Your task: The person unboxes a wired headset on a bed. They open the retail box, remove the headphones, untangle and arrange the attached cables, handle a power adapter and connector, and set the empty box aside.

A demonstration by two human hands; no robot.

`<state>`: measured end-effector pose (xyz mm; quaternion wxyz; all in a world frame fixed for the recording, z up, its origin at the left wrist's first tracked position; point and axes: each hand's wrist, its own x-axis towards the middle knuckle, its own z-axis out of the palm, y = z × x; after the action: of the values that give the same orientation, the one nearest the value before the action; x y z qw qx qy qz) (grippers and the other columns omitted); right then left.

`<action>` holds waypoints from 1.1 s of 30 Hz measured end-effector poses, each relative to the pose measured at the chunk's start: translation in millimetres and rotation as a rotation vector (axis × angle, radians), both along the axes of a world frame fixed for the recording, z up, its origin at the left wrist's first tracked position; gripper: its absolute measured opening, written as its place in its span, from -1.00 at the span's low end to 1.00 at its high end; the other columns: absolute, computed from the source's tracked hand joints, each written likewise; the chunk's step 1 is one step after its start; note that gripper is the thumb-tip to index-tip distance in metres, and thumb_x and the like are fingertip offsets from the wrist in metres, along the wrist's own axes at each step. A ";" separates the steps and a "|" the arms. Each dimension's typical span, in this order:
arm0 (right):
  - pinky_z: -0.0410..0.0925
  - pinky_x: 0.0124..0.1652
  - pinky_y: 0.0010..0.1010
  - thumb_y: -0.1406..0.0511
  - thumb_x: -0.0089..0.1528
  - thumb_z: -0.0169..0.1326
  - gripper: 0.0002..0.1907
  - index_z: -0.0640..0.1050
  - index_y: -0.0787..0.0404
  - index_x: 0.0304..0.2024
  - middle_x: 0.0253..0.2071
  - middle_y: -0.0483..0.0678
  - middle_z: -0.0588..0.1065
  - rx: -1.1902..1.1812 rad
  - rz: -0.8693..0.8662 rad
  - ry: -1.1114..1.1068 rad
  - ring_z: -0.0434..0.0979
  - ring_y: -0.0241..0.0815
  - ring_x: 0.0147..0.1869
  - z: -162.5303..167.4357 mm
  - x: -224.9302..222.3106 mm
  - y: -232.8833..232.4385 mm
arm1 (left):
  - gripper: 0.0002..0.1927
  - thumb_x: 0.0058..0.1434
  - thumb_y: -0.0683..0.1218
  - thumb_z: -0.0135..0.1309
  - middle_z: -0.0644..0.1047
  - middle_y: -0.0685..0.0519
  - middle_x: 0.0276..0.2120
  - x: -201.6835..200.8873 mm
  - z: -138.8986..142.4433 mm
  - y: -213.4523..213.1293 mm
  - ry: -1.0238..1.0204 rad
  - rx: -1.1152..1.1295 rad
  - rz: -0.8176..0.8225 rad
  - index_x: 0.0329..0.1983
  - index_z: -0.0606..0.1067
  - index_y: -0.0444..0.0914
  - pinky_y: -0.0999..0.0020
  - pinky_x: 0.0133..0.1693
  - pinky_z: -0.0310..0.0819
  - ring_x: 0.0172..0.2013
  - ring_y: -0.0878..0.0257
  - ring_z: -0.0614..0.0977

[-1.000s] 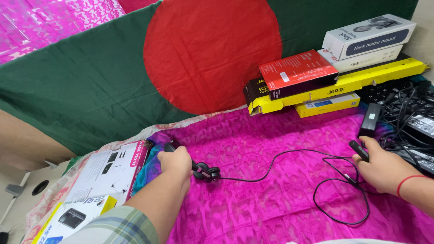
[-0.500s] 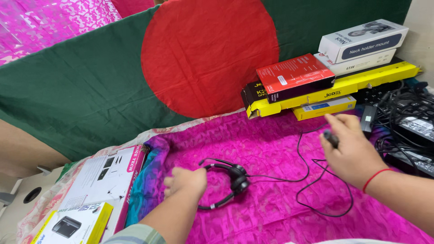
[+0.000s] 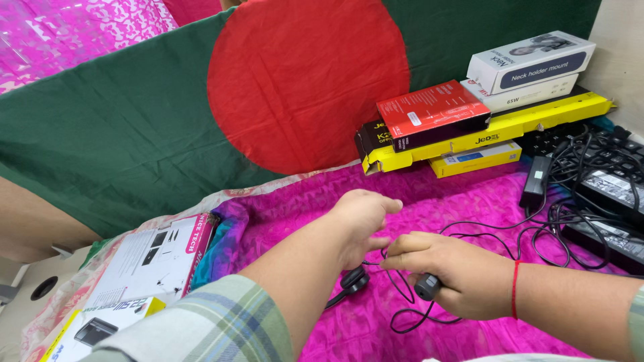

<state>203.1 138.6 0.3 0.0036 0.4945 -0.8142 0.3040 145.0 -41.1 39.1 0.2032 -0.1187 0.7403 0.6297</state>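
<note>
My left hand [image 3: 359, 218] reaches across the magenta cloth [image 3: 469, 201], its fingers curled down onto the thin black headset cable [image 3: 402, 295]. A black headset [image 3: 352, 278] lies on the cloth just under that wrist, mostly hidden by my forearm. My right hand [image 3: 456, 268], with a red thread at the wrist, is closed around a black cylindrical plug [image 3: 427, 286] at the cable's end. The fingertips of both hands nearly touch. Loops of the cable hang below and between the hands.
Stacked boxes (red [image 3: 433, 110], yellow [image 3: 496, 131], white [image 3: 530, 60]) stand at the back right. Black power adapters and tangled cords [image 3: 597, 181] lie at the right. White printed boxes [image 3: 151, 261] sit at the left. A green flag with a red disc [image 3: 134, 127] hangs behind.
My right hand moved left with the black plug and met my left hand. The left hand let the headset down on the cloth and shifted right, onto the cable.
</note>
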 end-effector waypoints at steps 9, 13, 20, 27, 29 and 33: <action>0.32 0.26 -0.26 0.43 0.20 0.01 -0.50 0.53 0.12 0.21 0.24 0.01 0.51 -0.040 -0.157 -0.285 0.48 -0.08 0.34 -15.7 4.4 -2.0 | -0.70 0.20 -0.25 0.15 0.59 0.00 -0.34 1.6 -37.0 -11.7 0.014 -0.041 0.075 0.02 0.56 -0.30 0.28 -0.29 0.40 -0.39 0.26 0.57; 0.32 0.21 -0.07 0.38 0.27 -0.10 -0.56 0.51 0.16 0.21 0.27 0.13 0.48 -0.861 -0.559 -1.198 0.49 0.08 0.31 -14.9 -16.8 -7.0 | -0.79 0.20 -0.27 0.11 0.65 0.00 -0.33 0.6 -30.2 -13.2 0.124 0.043 0.100 -0.08 0.56 -0.30 0.38 -0.19 0.53 -0.36 0.27 0.64; 0.25 0.30 -0.02 0.28 0.37 -0.12 -0.76 0.41 0.19 0.07 0.16 0.10 0.40 -1.561 -0.832 -1.359 0.44 0.06 0.28 -19.5 -100.3 67.0 | -0.78 0.18 -0.33 0.02 0.62 -0.03 -0.34 1.8 -24.9 -47.7 0.143 -0.032 0.207 -0.14 0.58 -0.34 0.31 -0.21 0.53 -0.37 0.24 0.61; 0.33 0.16 -0.22 0.28 0.41 -0.12 -0.90 0.35 0.17 -0.08 -0.06 0.04 0.42 -1.480 -0.940 -1.154 0.52 -0.12 0.03 -29.4 -142.0 112.0 | -0.65 0.20 -0.26 -0.02 0.64 -0.05 -0.10 11.8 -29.2 -94.6 0.189 -0.460 0.447 0.01 0.63 -0.23 0.23 -0.03 0.50 -0.09 0.15 0.65; 0.33 -0.02 -0.25 0.29 0.39 -0.08 -0.79 0.43 0.14 0.06 -0.13 -0.02 0.43 -1.274 -0.930 -0.989 0.45 -0.15 -0.15 -26.4 -132.5 95.7 | -0.59 0.17 -0.24 0.05 0.61 -0.06 -0.02 12.3 -25.0 -93.1 0.226 -0.437 0.409 0.12 0.53 -0.21 0.18 0.02 0.52 0.01 0.10 0.64; 0.31 -0.21 -0.34 0.32 0.34 -0.01 -0.59 0.52 0.14 0.25 -0.27 0.16 0.45 -0.694 -0.769 -0.713 0.45 -0.22 -0.32 -14.8 -95.8 36.2 | -0.57 0.23 -0.05 0.14 0.59 -0.04 0.07 0.2 -11.1 -66.8 0.220 -0.272 0.192 0.17 0.51 -0.22 0.17 0.10 0.41 0.10 0.14 0.57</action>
<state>107.3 174.8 -14.5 0.0013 0.0045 -0.7389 0.6738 145.3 -107.9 28.1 0.0423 -0.1457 0.8216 0.5495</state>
